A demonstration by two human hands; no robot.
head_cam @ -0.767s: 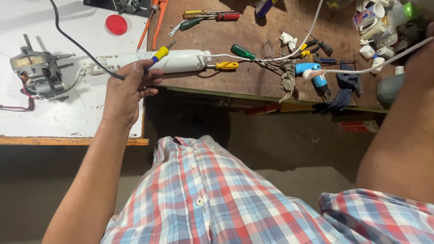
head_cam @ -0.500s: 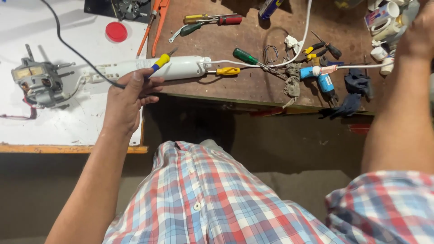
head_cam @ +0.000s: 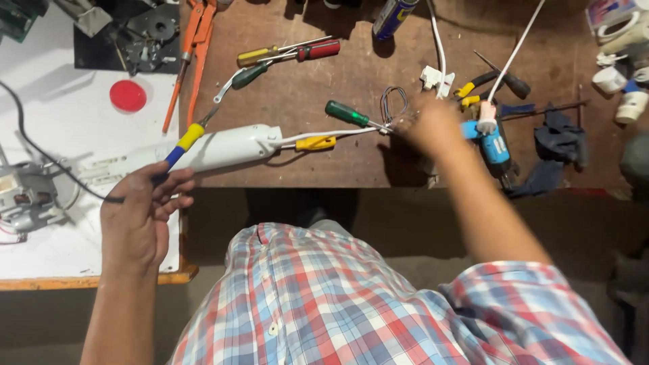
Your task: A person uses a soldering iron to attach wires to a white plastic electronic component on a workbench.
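Left hand [head_cam: 138, 220] lower left, pinched on black cable [head_cam: 40, 152]; right hand [head_cam: 433, 125] centre, blurred near green screwdriver [head_cam: 348, 113], grip unclear.

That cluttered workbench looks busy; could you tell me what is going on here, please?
A person in a checked shirt sits at the workbench. The left hand holds a black cable beside a long white housing. The blurred right hand reaches among the tools by a green-handled screwdriver; its grip cannot be made out.
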